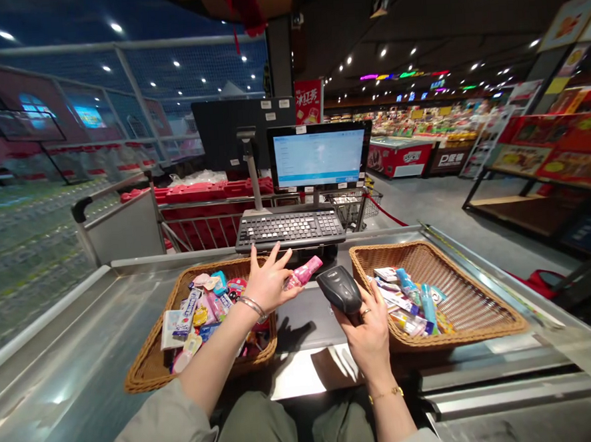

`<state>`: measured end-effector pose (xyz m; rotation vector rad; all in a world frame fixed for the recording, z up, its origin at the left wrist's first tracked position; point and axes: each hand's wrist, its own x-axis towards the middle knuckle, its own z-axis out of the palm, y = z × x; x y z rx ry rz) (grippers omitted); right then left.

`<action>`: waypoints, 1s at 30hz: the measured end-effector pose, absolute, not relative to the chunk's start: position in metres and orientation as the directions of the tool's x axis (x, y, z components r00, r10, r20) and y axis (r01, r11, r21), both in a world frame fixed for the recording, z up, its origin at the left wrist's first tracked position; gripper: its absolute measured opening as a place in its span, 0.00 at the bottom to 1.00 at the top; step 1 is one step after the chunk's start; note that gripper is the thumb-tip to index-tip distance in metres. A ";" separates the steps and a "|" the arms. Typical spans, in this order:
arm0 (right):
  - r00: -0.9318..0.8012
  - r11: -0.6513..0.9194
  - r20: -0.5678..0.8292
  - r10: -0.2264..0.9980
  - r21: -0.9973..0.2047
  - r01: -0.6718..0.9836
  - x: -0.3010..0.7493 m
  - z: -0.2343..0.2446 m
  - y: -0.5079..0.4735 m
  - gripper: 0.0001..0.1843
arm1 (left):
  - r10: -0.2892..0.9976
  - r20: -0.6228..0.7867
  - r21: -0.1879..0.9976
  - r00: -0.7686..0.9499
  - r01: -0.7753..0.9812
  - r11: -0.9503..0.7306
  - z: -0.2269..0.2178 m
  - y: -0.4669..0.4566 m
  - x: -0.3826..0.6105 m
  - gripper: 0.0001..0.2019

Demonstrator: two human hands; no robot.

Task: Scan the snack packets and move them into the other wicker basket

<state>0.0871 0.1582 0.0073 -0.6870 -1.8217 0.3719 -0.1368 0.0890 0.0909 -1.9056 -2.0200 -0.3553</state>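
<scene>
My left hand (pixel 269 280) holds a small pink packet (pixel 303 272) between thumb and palm, its other fingers spread, just in front of the keyboard (pixel 290 227). My right hand (pixel 367 333) grips a black handheld barcode scanner (pixel 339 289), its head close to the pink packet. Both hands hover over the steel checkout counter (pixel 83 354) between two wicker baskets. The left basket (pixel 149 366) is full of small colourful packets. The right basket (pixel 471 303) holds several packets along its left side.
A screen (pixel 319 157) on a stand rises behind the keyboard. Red shopping baskets and a wire cart (pixel 355 207) stand beyond the counter. A metal gate (pixel 120 225) is at the back left. Store shelves (pixel 547 159) line the right aisle.
</scene>
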 end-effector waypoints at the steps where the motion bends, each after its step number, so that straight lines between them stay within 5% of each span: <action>1: -0.225 0.776 0.747 0.625 -0.566 0.276 0.088 0.007 0.159 0.20 | 0.913 0.406 -0.050 -0.040 0.997 0.066 0.092 0.091 -0.135 0.15; 16: -0.039 0.633 0.669 0.743 -0.682 0.365 0.111 0.012 0.175 0.23 | 0.919 0.390 -0.077 0.057 0.997 -0.029 0.099 0.127 -0.107 0.14; 30: 0.277 0.498 0.633 0.723 -0.756 0.426 0.124 0.004 0.188 0.29 | 0.929 0.339 -0.056 0.148 0.989 -0.137 0.104 0.166 -0.069 0.16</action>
